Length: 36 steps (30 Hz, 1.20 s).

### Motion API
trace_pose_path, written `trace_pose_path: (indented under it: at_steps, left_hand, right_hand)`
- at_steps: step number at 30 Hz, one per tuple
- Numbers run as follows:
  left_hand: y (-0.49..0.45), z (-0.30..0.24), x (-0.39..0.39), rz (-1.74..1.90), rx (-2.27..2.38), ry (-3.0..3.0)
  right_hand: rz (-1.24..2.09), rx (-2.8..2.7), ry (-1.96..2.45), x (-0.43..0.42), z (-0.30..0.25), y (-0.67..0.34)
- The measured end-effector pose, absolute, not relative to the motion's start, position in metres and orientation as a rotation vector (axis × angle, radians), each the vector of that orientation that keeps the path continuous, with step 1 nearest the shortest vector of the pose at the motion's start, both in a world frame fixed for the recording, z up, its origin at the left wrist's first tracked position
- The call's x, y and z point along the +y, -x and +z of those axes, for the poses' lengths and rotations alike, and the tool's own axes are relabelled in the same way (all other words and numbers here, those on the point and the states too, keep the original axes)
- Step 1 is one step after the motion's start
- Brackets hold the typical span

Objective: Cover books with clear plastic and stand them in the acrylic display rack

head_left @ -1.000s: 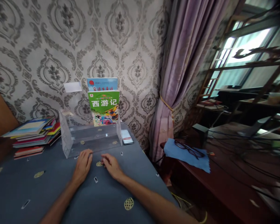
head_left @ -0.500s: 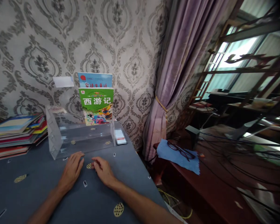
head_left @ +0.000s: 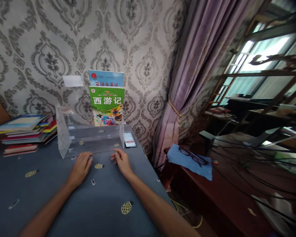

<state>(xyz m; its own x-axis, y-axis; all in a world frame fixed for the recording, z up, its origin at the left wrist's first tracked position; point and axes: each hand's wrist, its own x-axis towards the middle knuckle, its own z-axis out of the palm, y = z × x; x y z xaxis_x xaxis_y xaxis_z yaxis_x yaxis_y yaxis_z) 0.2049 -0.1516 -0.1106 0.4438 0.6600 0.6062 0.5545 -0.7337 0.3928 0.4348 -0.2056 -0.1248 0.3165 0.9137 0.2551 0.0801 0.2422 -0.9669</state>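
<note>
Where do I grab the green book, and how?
Pinching the green book by its upper left and right edges, coming from the front, looks best. It stands nearly upright with its cover facing you, and those edges show above the front of the clear rack. The blue book rises behind its top edge, so the top seems harder to pinch.

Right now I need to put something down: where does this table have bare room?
The pineapple-print tabletop between left forearm and right forearm, and between left forearm and book stack. Crowded: the wall side, with that stack, clear bookstand and phone.
</note>
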Motion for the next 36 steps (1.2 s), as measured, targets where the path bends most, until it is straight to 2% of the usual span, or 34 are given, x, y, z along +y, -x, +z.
trace_pose_path:
  at_steps: [36]
  left_hand:
    - [-0.207, -0.112, -0.147, 0.769, 1.108, -2.795]
  right_hand:
    - [0.728, -1.157, 1.307, -0.195, -0.129, -0.450]
